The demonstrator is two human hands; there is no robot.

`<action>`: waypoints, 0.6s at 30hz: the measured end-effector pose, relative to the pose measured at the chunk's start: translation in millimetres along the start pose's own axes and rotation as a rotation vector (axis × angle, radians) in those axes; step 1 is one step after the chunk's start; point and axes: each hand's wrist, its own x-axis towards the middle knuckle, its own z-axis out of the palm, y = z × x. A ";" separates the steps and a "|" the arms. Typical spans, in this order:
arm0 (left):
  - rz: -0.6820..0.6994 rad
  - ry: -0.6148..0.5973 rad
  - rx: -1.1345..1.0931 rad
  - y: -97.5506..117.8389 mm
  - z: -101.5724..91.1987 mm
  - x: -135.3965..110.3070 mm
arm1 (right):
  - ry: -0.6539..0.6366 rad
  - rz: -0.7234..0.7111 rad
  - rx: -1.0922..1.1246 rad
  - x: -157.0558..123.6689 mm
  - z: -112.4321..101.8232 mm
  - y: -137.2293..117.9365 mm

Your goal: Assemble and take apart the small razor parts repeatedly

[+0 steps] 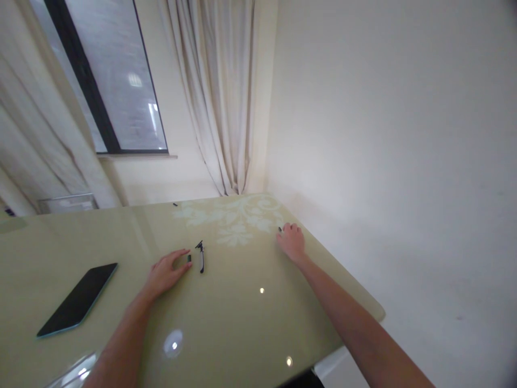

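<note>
My left hand [166, 274] rests low over the table, its thumb and fingers apart in a C-shape. Between their tips is a small dark, short piece [189, 258], its kind too small to make out; the upper fingers look apart from it. Just right of these fingertips lies a razor [202, 258] with a dark head and a silver and black handle. Farther out, near the table's right edge, my right hand [292, 241] has its fingers curled. Another small dark piece [279, 229] shows at its thumb and index fingertips, seemingly pinched.
A black tablet-like slab [78, 299] with a light blue edge lies on the left of the glossy table [226, 334]. A tiny dark item [175, 204] sits near the far edge. Walls, curtains [218, 97] and a window [117, 75] border the table.
</note>
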 end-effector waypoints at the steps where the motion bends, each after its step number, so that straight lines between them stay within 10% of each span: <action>1: -0.007 0.010 0.008 2.5 -0.8 -0.7 | -0.002 0.023 -0.003 1.5 -5.3 15.6; 6: -0.005 0.115 0.093 37.3 -4.1 -13.0 | -0.080 0.009 0.064 -6.7 -1.5 25.0; 12: -0.069 0.037 0.240 88.7 -0.5 -34.7 | -0.190 -0.188 0.205 -43.3 46.3 -79.0; 18: -0.049 -0.041 0.230 87.5 3.8 -38.6 | -0.259 -0.263 0.222 -76.3 88.7 -164.8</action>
